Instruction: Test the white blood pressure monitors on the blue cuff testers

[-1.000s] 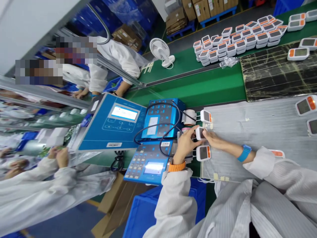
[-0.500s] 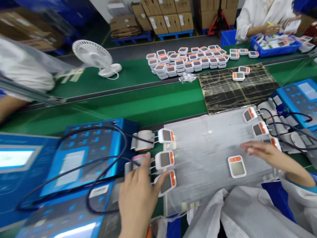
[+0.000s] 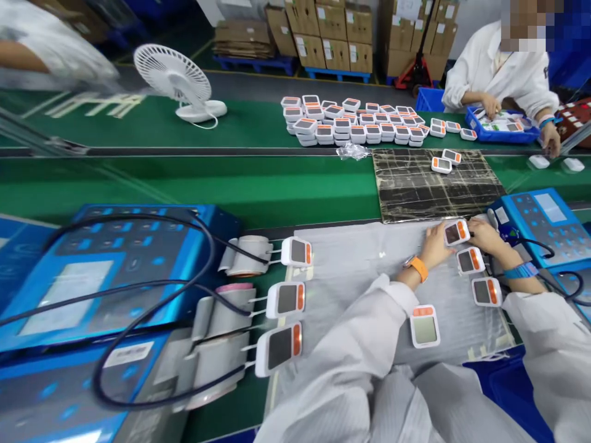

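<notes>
At the far right of the grey sheet, my left hand [image 3: 436,247] grips the left side of a white blood pressure monitor [image 3: 457,232] with orange buttons and a dark screen. My right hand [image 3: 487,237] is closed at the monitor's right edge, where the tubes join; what its fingers pinch is hidden. Just below are a second monitor [image 3: 470,261] and a third monitor [image 3: 486,291]. Nearer my body, a loose monitor [image 3: 425,327] lies face up. Along the left edge, several monitors [image 3: 284,299] are joined by short tubes to wrapped cuffs [image 3: 226,307].
Blue test boxes stand at left [image 3: 92,277] and right [image 3: 538,215], with looping black cables [image 3: 152,280]. Beyond the green ledge are stacked monitors [image 3: 351,126], a white fan [image 3: 178,77] and a black board [image 3: 434,191]. A co-worker [image 3: 503,74] handles things in a blue bin [image 3: 484,132].
My left hand has left the left-hand monitors and crossed to the top right one. My right hand has moved up beside it, and that monitor now sits between both hands.
</notes>
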The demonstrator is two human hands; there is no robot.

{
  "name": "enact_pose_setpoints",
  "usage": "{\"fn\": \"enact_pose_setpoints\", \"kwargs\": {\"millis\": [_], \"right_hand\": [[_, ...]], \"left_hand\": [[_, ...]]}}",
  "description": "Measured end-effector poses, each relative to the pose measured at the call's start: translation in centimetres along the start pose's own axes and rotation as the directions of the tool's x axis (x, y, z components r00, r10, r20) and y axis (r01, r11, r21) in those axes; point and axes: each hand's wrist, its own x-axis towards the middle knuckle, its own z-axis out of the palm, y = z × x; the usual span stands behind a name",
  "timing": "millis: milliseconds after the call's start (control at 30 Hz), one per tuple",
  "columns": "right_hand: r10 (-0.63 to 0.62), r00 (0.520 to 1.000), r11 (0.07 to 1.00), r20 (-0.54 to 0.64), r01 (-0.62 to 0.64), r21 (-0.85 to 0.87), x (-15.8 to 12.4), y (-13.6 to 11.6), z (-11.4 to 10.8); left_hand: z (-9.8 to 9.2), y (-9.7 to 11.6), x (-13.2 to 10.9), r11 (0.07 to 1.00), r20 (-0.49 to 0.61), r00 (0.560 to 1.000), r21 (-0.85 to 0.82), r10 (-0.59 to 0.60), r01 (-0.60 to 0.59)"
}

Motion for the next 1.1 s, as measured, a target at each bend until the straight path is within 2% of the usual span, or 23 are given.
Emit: {"fn": "enact_pose_setpoints", "kwargs": {"millis": [133, 267, 400, 467, 600, 733, 833, 933, 1000, 1100], "right_hand": [[0.033, 0.999, 0.999, -0.021, -0.032, 0.020, -0.8, 0.5, 0.3], [0.061, 0.997, 0.997, -0.036, -0.060, 0.038, -1.0, 0.3, 0.4], [0.066, 0.994, 0.998, -0.087, -0.068, -0.015, -0.7, 0.2, 0.7], [0.047, 0.996, 0.998, -0.074, -0.051, -0.046, -0.4, 0.0, 0.7], [0.043, 0.998, 0.988, -0.049, -0.050, -0.148, -0.6, -1.0, -0.4], [0.034, 0.991, 0.968, -0.128, -0.065, -0.243, -3.7, -2.2, -2.3], [0.019, 1.000, 0.971, -0.010, -0.021, -0.237, -7.2, -3.0, -2.6], [0.010, 0.997, 0.974, 0.079, 0.008, -0.226, -9.4, -3.6, -1.6], [0.018, 0.999, 0.972, 0.051, -0.005, -0.233, -9.9, -3.8, -0.9], [0.016, 1.000, 0.973, -0.024, -0.021, -0.229, -9.9, -4.0, -0.4]], "left_hand": [[1.8, -1.6, 1.4, 0.993, -0.079, 0.992, -0.050, 0.099, -0.103], [1.9, -2.5, 1.0, 0.984, -0.128, 0.979, -0.062, 0.159, -0.167], [1.8, -2.5, 0.9, 0.978, -0.137, 0.973, -0.073, 0.185, -0.196], [1.8, -2.4, 0.9, 0.979, -0.144, 0.972, -0.065, 0.184, -0.195], [1.7, -2.3, 0.9, 0.979, -0.181, 0.966, -0.047, 0.186, -0.197], [1.5, -2.2, 0.7, 0.968, -0.218, 0.951, -0.075, 0.220, -0.241], [1.4, -2.1, 0.7, 0.975, -0.243, 0.954, -0.092, 0.177, -0.205], [1.6, -2.0, 0.8, 0.976, -0.256, 0.956, -0.117, 0.147, -0.182], [1.7, -2.0, 0.9, 0.974, -0.261, 0.958, -0.159, 0.118, -0.163], [1.9, -1.9, 0.9, 0.962, -0.235, 0.972, -0.263, 0.009, -0.072]]}}
